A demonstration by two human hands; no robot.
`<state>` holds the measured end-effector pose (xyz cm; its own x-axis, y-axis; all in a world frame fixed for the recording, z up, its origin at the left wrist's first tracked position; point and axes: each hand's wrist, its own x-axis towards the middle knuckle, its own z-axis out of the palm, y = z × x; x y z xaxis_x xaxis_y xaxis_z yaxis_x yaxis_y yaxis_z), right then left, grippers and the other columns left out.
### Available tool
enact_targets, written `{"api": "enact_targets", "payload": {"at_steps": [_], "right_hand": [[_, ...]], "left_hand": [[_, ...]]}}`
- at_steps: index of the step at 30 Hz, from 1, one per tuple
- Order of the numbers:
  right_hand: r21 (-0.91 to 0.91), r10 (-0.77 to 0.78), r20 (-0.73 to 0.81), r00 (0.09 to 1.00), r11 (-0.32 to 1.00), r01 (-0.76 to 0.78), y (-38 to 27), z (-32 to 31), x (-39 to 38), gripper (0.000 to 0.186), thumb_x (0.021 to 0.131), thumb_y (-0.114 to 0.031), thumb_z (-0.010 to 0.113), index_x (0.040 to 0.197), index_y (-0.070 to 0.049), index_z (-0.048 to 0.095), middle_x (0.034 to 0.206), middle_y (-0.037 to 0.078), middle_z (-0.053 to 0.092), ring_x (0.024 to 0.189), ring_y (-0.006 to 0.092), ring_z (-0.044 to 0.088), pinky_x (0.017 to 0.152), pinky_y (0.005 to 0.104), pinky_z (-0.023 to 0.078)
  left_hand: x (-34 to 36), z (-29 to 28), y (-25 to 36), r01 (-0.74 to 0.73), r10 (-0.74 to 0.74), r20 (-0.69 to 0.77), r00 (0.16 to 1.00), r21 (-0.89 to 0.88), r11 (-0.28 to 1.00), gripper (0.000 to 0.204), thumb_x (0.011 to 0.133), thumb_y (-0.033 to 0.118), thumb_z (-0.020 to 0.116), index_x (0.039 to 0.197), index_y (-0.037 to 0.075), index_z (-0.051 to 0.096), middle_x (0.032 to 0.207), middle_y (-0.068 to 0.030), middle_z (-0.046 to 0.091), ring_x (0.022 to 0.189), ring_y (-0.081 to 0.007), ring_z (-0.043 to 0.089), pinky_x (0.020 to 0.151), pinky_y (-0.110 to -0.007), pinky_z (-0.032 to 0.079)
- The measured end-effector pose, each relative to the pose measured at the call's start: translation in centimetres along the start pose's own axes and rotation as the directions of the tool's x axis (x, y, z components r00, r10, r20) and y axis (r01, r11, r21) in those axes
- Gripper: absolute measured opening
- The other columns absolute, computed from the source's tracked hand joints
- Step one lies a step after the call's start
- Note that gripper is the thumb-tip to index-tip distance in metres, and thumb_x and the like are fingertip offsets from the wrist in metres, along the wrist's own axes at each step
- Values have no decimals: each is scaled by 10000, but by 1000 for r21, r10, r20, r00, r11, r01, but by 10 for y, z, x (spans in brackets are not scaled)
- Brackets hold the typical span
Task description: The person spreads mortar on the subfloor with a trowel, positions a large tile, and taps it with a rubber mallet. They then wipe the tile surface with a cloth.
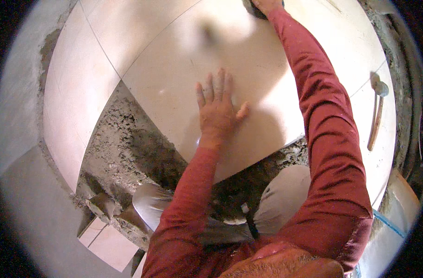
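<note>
My left hand (217, 109) lies flat on a large cream floor tile (174, 92), palm down with its fingers spread. It holds nothing. My right arm reaches far forward to the top edge of the head view, where my right hand (268, 4) is partly cut off. Its fingers are around or over a dark, rounded thing (255, 10), too cropped to name. The tile's near corner points toward my knees, over rough grey mortar (114, 134) that shows along its near edges.
A mallet with a pale head and wooden handle (374, 123) lies on the tiles at right. Laid tiles (75, 92) run along the left, beside a grey wall. Broken chunks (105, 206) and a cut tile piece (112, 248) lie at lower left. A blue strip (389, 224) is at lower right.
</note>
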<state>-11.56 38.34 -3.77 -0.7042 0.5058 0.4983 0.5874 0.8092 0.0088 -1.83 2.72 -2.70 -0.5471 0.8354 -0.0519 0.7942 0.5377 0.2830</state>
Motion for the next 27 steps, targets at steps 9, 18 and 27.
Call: {"api": "enact_targets", "payload": {"at_steps": [9,18,27], "right_hand": [[-28,-36,90,995,999,39,36,-75,-79,152,920,-208,570,1017,-111,635,1118,140,571,1037,360,609,823,533,519],[-58,-23,173,985,998,34,93,-119,-189,293,983,-225,571,1255,-264,675,1141,107,537,1037,367,623,860,553,547],[-110,59,293,954,994,-28,150,-205,-332,343,920,-150,603,1247,-234,662,1140,134,542,1033,393,635,849,539,549]], "left_hand": [[-4,3,1,-30,31,-78,996,16,999,905,893,562,650,1591,82,335,1687,-115,267,1564,-355,198,1263,-563,70],[-8,15,2,-45,64,-165,984,118,992,881,925,580,612,1590,77,328,1676,-130,288,1554,-369,223,1257,-560,97],[-8,28,-4,-77,124,-261,957,184,980,852,905,558,614,1552,50,392,1645,-144,341,1532,-386,261,1248,-570,129]]}}
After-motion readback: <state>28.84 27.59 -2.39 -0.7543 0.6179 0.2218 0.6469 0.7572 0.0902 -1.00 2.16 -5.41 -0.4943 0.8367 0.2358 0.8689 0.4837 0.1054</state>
